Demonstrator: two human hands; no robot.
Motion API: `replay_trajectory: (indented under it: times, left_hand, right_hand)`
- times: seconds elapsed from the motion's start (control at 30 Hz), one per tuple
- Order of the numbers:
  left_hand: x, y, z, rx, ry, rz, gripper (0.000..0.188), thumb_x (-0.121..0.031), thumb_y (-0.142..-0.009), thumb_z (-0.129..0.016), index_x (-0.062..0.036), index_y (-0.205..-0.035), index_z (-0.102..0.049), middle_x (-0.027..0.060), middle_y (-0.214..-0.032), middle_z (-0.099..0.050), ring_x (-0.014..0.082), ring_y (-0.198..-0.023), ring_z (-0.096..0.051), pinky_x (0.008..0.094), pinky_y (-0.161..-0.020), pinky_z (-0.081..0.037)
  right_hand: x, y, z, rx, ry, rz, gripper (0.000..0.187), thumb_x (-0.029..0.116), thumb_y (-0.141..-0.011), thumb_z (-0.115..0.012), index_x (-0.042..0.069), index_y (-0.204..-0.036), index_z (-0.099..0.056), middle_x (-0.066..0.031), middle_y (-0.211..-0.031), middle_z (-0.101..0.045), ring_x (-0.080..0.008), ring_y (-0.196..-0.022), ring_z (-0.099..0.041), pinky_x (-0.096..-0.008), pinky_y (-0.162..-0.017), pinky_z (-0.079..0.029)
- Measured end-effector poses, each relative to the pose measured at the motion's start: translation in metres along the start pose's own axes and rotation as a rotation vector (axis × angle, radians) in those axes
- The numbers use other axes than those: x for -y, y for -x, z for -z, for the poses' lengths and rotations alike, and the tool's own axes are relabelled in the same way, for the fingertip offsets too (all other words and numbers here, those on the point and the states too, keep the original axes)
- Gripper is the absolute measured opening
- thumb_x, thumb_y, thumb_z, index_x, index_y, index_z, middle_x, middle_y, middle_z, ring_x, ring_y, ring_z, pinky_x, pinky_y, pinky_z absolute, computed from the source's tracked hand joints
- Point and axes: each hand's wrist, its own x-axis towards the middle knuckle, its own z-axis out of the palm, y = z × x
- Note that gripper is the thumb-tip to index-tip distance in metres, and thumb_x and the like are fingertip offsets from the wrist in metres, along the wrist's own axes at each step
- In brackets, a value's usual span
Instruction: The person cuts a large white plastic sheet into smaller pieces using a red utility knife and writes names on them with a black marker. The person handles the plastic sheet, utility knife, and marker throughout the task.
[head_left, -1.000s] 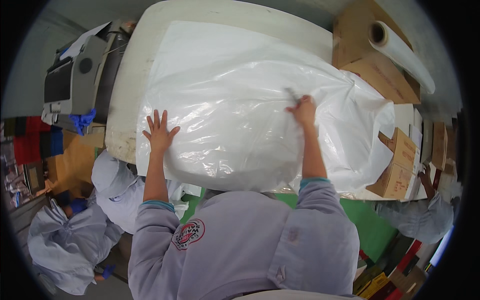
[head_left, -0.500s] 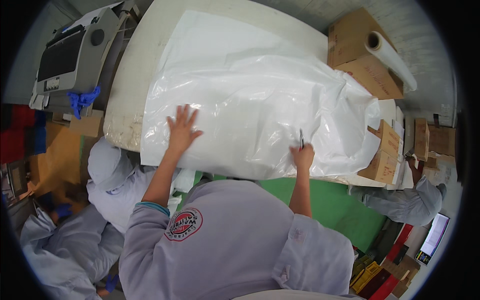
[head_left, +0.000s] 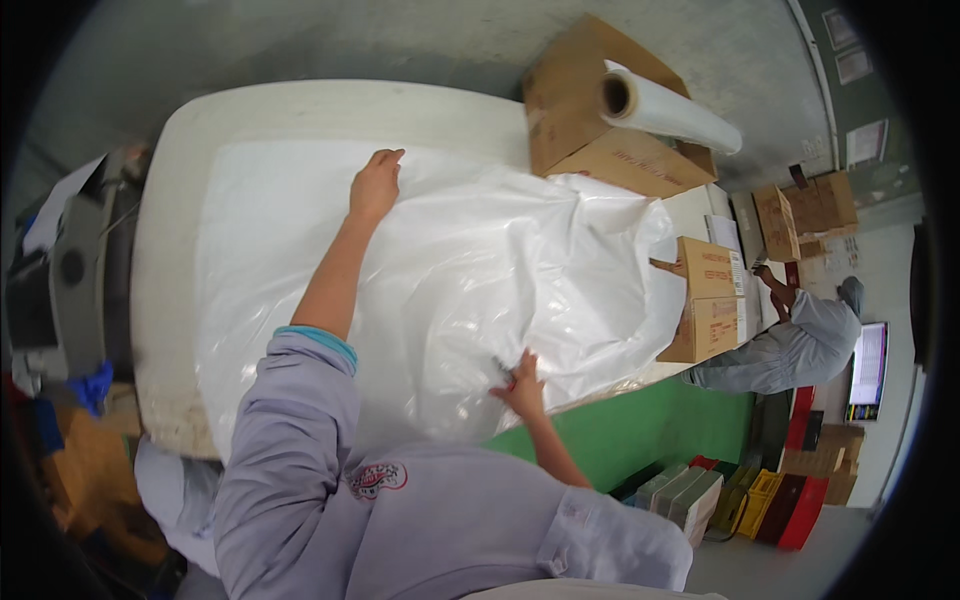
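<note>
A large sheet of clear white plastic film point(head_left: 470, 270) lies spread over a cream table point(head_left: 300, 110). My left hand point(head_left: 375, 185) reaches far across and rests flat on the film near its far edge, fingers together. At the near edge of the table, my right hand point(head_left: 520, 380) pinches the film, with a small dark tool between its fingers. The film is smooth on the left and bunched in folds on the right.
A cardboard box point(head_left: 600, 110) with a roll of clear film point(head_left: 670, 110) on it stands at the table's far right. A smaller open box point(head_left: 705, 300) sits at the right edge. Another person point(head_left: 790, 340) bends over further right. A grey machine point(head_left: 60, 280) stands left. Crates point(head_left: 760, 495) line the green floor.
My left hand has slid from the near edge far up across the film. My right hand has come down from the far right to the near edge. My view has swung.
</note>
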Motion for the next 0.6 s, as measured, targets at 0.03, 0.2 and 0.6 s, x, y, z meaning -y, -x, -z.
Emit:
replay_trajectory:
  times: [0.03, 0.2, 0.6]
  left_hand:
    - [-0.011, -0.023, -0.012, 0.056, -0.004, -0.008, 0.035, -0.011, -0.081, -0.049, -0.0132, -0.115, -0.046, 0.0087, -0.109, -0.051, 0.0269, -0.093, -0.053, 0.0348, -0.078, -0.044]
    - [-0.044, -0.069, -0.110, 0.190, -0.033, -0.030, 0.033, -0.011, -0.079, -0.051, -0.0135, -0.112, -0.049, 0.0074, -0.106, -0.052, 0.0261, -0.092, -0.053, 0.0367, -0.078, -0.044]
    - [-0.007, -0.167, -0.089, 0.079, -0.066, -0.118, 0.037, -0.021, -0.083, -0.048, -0.0097, -0.117, -0.041, 0.0097, -0.123, -0.040, 0.0304, -0.109, -0.042, 0.0360, -0.089, -0.036]
  right_hand:
    - [-0.001, 0.001, -0.002, 0.002, -0.006, -0.004, 0.049, 0.033, -0.056, -0.074, 0.005, -0.093, -0.060, -0.0157, -0.139, -0.009, -0.0341, -0.128, -0.007, -0.0701, -0.084, -0.017]
    - [0.015, 0.006, 0.010, 0.050, -0.035, -0.020, 0.037, 0.029, -0.058, -0.072, 0.005, -0.083, -0.058, -0.0168, -0.139, -0.010, -0.0345, -0.128, -0.006, -0.0690, -0.085, -0.018]
    - [0.032, -0.037, 0.044, 0.136, 0.042, 0.007, 0.045, 0.028, -0.046, -0.078, 0.004, -0.078, -0.057, -0.0164, -0.139, -0.010, -0.0383, -0.127, -0.005, -0.0729, -0.080, -0.016]
